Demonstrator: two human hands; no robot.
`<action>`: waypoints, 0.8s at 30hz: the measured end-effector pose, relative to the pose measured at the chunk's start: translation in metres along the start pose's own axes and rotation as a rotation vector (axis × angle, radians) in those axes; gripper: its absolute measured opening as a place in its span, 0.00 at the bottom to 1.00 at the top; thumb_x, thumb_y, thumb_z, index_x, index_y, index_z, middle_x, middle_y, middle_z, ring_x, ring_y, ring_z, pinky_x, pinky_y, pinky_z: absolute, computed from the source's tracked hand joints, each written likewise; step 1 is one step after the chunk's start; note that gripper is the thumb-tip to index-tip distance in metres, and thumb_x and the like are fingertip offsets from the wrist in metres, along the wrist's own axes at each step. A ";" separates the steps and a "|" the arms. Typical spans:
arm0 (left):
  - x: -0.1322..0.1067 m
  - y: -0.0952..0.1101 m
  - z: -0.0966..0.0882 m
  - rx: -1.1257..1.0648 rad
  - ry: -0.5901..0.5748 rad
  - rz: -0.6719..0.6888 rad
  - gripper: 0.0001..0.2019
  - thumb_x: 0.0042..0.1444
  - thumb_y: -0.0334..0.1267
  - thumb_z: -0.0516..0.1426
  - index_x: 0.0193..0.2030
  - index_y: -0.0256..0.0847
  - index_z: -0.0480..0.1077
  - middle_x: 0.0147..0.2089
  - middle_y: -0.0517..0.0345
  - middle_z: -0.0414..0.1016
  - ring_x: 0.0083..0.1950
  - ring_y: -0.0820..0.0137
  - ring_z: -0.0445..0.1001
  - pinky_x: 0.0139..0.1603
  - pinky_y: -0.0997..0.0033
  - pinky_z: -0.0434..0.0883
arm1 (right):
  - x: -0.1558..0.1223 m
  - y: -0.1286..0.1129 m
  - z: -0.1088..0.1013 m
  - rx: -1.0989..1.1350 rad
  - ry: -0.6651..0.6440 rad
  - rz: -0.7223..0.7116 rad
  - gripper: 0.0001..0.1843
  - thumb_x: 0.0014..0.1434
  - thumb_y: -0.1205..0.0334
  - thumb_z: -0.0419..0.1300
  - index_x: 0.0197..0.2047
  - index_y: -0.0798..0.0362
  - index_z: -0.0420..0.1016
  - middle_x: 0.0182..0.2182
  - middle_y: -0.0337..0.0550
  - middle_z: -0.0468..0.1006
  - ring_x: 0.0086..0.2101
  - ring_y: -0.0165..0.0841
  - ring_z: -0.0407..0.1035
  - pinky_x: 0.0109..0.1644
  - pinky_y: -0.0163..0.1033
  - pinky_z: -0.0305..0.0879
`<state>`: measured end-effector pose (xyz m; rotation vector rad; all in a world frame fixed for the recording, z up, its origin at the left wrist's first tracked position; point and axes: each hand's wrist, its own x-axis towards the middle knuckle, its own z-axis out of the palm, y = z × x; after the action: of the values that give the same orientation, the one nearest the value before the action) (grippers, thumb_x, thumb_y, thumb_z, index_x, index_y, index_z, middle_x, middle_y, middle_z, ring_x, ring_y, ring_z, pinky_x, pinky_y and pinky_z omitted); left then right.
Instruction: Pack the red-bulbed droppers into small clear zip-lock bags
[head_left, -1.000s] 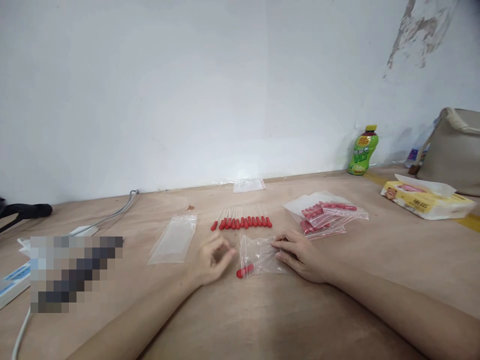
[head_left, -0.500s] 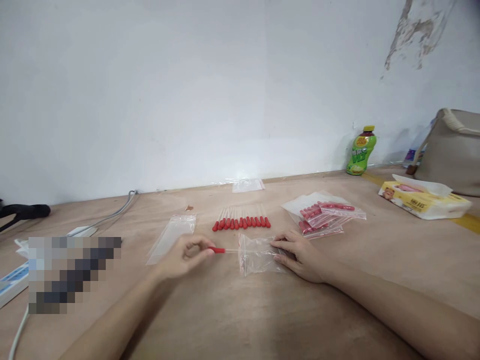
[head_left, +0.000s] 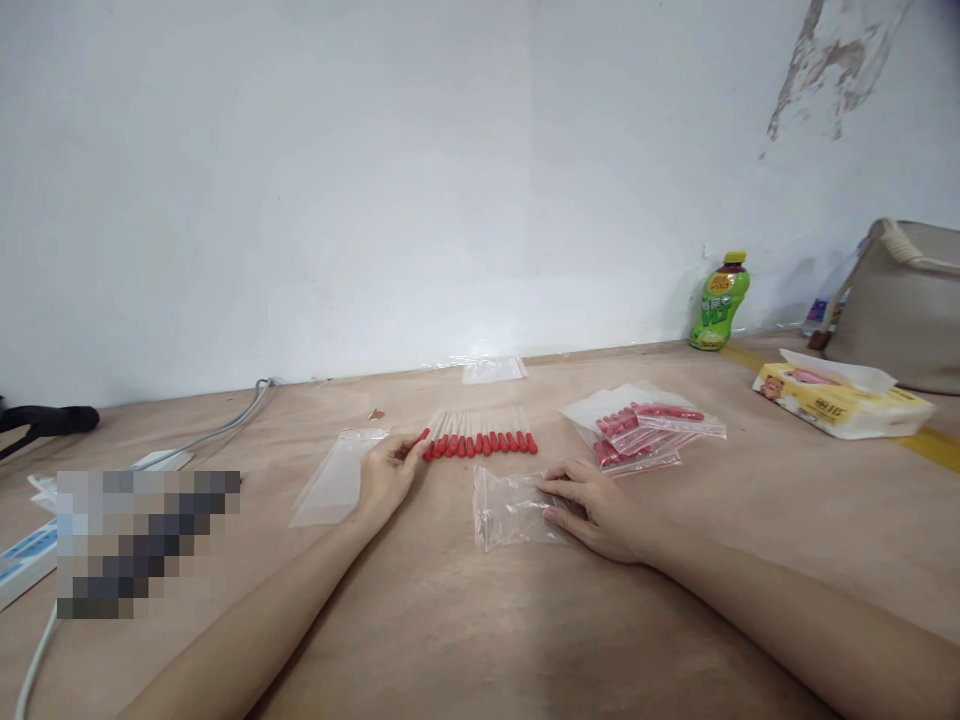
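Observation:
My left hand (head_left: 390, 470) is closed on a dropper (head_left: 424, 435) with a red rubber bulb, at the left end of a row of droppers (head_left: 484, 442). These lie side by side, red bulbs toward me and clear stems toward the wall. My right hand (head_left: 596, 508) grips the closed end of a clear zip bag (head_left: 510, 508) lying flat on the table, fingers over the film and thumb at its near side. The bag's mouth points left, and no dropper shows inside.
Filled zip bags (head_left: 649, 435) with red bulbs are stacked to the right. Flat plastic bags (head_left: 334, 480) lie at the left, another bag (head_left: 493, 370) by the wall. Farther out are a green bottle (head_left: 720, 303), a tissue pack (head_left: 844, 400), a handbag (head_left: 900, 300) and a power strip (head_left: 28, 565).
My left hand has carried the dropper away from the bag's mouth, up to the row's left end. My right hand stays on the bag.

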<state>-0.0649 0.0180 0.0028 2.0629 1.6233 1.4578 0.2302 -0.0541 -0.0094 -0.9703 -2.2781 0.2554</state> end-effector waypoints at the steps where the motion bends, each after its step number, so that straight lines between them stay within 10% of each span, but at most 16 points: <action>1: 0.000 -0.001 0.002 0.018 -0.023 0.011 0.13 0.50 0.45 0.56 0.35 0.40 0.75 0.32 0.57 0.78 0.29 0.69 0.73 0.33 0.72 0.69 | 0.000 0.000 0.000 0.002 0.004 -0.001 0.15 0.56 0.62 0.54 0.46 0.54 0.71 0.40 0.49 0.69 0.42 0.35 0.63 0.47 0.41 0.62; 16: -0.019 0.019 -0.006 0.134 -0.038 0.198 0.11 0.54 0.43 0.53 0.35 0.40 0.72 0.36 0.54 0.72 0.41 0.66 0.70 0.46 0.64 0.66 | 0.000 0.002 0.001 -0.022 -0.004 -0.014 0.15 0.57 0.61 0.53 0.47 0.53 0.70 0.41 0.49 0.69 0.42 0.35 0.63 0.47 0.42 0.62; 24: -0.062 0.073 -0.006 0.163 -0.627 0.481 0.21 0.62 0.40 0.44 0.62 0.46 0.52 0.64 0.55 0.51 0.65 0.63 0.47 0.63 0.56 0.51 | 0.001 -0.004 -0.006 -0.119 -0.108 -0.016 0.21 0.57 0.51 0.52 0.51 0.51 0.68 0.46 0.49 0.70 0.46 0.38 0.63 0.49 0.46 0.59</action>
<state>-0.0175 -0.0647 0.0146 2.7527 1.0681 0.6351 0.2312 -0.0571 -0.0023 -1.0201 -2.4214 0.1711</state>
